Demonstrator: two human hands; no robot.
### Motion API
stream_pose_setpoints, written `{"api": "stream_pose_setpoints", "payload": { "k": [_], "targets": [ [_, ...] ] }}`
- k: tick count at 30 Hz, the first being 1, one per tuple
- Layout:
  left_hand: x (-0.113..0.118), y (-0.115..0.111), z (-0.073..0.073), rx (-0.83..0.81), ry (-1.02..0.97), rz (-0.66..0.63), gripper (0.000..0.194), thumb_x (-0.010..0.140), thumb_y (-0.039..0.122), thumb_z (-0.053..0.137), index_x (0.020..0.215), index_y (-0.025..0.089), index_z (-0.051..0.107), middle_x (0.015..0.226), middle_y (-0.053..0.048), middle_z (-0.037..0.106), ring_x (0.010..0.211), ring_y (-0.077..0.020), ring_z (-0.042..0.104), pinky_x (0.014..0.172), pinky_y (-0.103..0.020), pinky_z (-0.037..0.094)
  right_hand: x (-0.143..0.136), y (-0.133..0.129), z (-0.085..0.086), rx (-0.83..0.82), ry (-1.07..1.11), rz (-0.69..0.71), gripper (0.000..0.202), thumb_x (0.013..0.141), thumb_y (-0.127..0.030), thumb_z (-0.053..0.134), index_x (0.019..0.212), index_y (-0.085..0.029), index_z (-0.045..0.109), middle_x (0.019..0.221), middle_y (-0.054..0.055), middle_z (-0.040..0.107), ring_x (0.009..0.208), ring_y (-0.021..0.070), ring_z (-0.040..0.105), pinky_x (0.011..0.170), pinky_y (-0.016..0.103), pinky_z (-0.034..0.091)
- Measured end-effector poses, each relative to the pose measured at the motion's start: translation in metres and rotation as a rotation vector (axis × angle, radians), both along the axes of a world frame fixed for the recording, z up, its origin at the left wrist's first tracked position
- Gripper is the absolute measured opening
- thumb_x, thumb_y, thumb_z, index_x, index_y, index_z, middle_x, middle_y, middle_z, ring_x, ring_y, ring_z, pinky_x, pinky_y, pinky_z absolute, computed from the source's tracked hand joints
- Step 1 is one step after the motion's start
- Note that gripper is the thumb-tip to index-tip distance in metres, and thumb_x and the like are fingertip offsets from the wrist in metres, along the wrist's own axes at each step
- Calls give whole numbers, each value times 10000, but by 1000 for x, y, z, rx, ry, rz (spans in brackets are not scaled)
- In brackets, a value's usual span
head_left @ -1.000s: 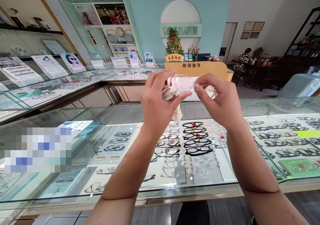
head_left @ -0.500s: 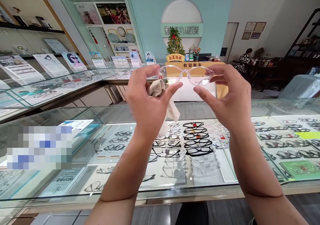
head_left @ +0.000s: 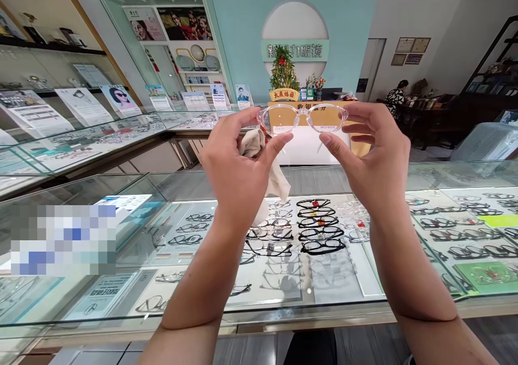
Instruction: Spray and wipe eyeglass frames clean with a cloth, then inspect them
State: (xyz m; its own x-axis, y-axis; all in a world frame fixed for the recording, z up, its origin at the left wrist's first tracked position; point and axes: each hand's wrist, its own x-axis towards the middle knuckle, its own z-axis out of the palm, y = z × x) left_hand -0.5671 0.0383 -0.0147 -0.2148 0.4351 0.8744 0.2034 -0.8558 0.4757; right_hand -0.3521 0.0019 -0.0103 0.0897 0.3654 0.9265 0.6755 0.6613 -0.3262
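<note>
A pair of eyeglasses [head_left: 303, 112] with a clear frame is held up in front of me, above the glass counter. My left hand [head_left: 243, 160] pinches its left side between fingers and thumb. In the same hand a cream cleaning cloth [head_left: 278, 180] is bunched, its loose end hanging below. My right hand [head_left: 372, 154] grips the right side of the frame, the thumb just under the right lens. Small lettering shows on that lens. The temples are mostly hidden by the fingers and the frame.
Beneath my arms, a glass display counter [head_left: 279, 311] holds rows of eyeglasses, several black ones [head_left: 321, 230] in the middle. A plant [head_left: 283, 76] stands on the yellow cashier desk [head_left: 358, 148] beyond. At the far right a person [head_left: 395, 99] sits by a dark table.
The eyeglasses have tilted so the front faces me more squarely and the lens lettering reads larger. My right hand has shifted slightly right; the cloth stays in my left hand.
</note>
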Motion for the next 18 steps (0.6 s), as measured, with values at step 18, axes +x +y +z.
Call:
{"api": "stream_pose_setpoints", "payload": {
  "k": [18],
  "targets": [
    [0,7,-3,-43,41,3,388,872,512,952,1169,321,790,1267,-56,792,1250,-290,714,858,-365,635,-4,4,-3,-82,76,-70,454,1001,-533,809,1383,-304,726,1286,116,798,973,268,773,756,418,635]
  ]
}}
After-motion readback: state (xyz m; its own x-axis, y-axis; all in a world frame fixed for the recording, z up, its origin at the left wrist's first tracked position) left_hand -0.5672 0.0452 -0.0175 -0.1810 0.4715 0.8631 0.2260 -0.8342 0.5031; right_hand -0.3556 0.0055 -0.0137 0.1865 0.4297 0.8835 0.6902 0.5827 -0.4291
